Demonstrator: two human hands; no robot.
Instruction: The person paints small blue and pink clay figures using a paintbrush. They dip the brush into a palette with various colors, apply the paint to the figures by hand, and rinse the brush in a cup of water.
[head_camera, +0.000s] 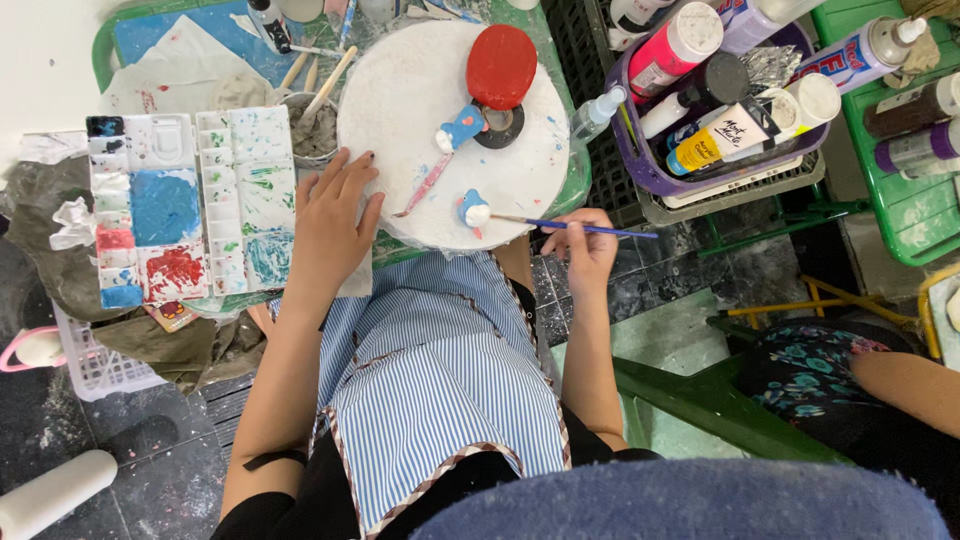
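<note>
A round white board (400, 120) sits in front of the person, and everything else lies around it. The right hand (583, 245) rests at the board's near edge, its fingers pinched together on a thin blue paintbrush (575, 227) whose tip touches a small blue and white figure (472, 209) standing on the board close to that edge. The left hand (332, 222) lies flat with fingers spread apart, palm down, over the board's left rim, holding nothing. Farther in on the board, a second blue and white figure (460, 129) leans against a black ring (500, 127), and a red oval piece (501, 66) rests on top of that ring. A pink-stained stick (424, 186) lies on the board between the two figures. Just left of the board stands a cup (314, 130) with wooden handles poking out, and beyond it two white paint trays (180, 205) smeared with blue, red and green. To the right of the board, a purple basket (660, 170) holds paint bottles. A striped blue apron (440, 390) covers the person's lap below the board.
</note>
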